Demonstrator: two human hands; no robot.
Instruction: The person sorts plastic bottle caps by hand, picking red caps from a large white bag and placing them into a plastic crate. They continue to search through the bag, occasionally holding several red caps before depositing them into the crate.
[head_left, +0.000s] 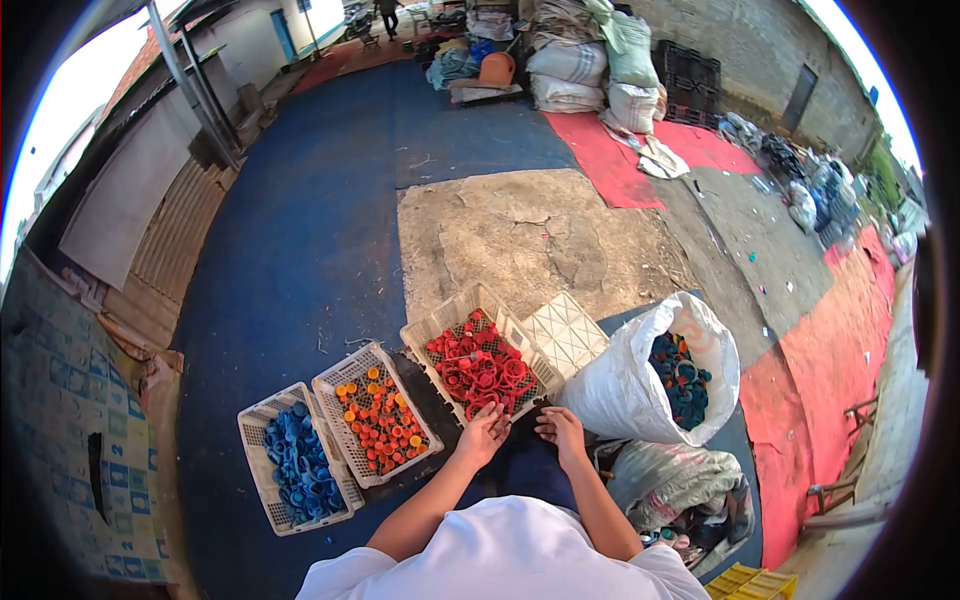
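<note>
My left hand (pixel 484 434) is at the near edge of a cream plastic crate (pixel 413 336) filled with red plastic caps and rings (pixel 480 372). Its fingers are loosely spread, and I see nothing held in them. A short way to the right is my right hand (pixel 563 430), its fingers slightly bent and apart, with nothing visible in them. It is close to a white woven sack (pixel 604 398) whose open mouth shows blue and green caps (pixel 680 380). Left of the red crate, one crate (pixel 345 430) holds orange caps (pixel 382 420) and another (pixel 262 490) holds blue caps (pixel 300 465).
A cream lattice panel (pixel 565 333) lies behind the red crate. A bulging sack (pixel 675 482) rests at right, above a yellow crate (pixel 752 583). Stacked sacks (pixel 568 65) and black crates (pixel 688 82) stand at the back. Blue sheeting (pixel 300 220) covers the left floor.
</note>
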